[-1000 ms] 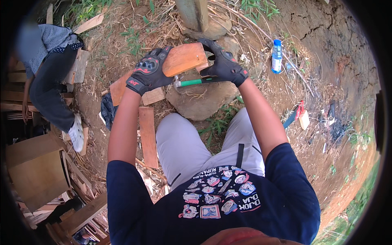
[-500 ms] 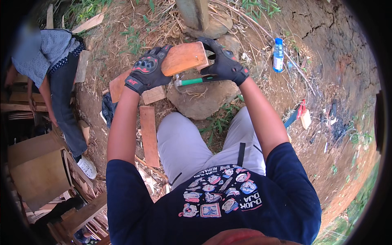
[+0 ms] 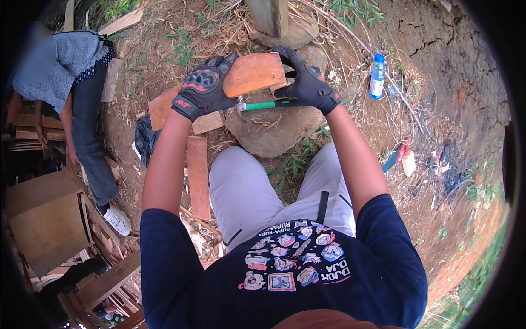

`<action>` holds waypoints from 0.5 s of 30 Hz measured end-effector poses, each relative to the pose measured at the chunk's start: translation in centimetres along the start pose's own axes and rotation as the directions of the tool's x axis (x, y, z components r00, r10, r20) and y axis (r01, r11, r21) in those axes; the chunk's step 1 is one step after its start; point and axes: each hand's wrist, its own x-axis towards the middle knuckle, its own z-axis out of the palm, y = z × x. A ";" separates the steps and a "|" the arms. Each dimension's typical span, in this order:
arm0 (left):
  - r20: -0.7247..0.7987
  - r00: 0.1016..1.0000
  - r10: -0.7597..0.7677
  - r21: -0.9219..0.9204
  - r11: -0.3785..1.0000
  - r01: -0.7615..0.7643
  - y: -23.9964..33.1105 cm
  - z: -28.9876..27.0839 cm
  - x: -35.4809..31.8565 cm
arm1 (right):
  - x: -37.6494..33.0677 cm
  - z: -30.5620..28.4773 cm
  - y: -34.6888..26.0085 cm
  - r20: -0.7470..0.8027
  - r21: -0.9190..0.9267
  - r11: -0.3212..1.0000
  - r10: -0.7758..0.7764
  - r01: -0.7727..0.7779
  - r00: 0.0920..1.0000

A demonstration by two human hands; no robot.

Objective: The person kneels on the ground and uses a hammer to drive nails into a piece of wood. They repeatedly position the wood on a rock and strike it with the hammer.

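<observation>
Presently, the left hand and right hand, both gloved, maintain a grip on opposite ends of the reddish-brown wooden board, positioned near the green-handled hammer and flat stone.

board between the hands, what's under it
Paler wood shows at its right corner, a green-handled hammer and flat stone past its near edge; the rest beneath the board is covered.
</observation>
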 end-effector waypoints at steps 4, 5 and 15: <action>0.020 1.000 -0.005 0.014 1.000 0.005 0.3 -0.5 0.0 | 0.1 0.2 0.2 -0.020 -0.044 0.999 -0.032 0.031 0.999; 0.027 1.000 -0.006 0.014 1.000 0.006 0.3 -0.5 0.0 | 0.0 0.0 0.3 -0.016 -0.071 0.997 -0.038 0.037 0.999; 0.075 0.997 0.016 0.034 0.999 -0.018 -0.9 -0.2 1.1 | 1.2 -1.4 -1.1 0.038 -0.249 0.967 -0.038 0.047 0.999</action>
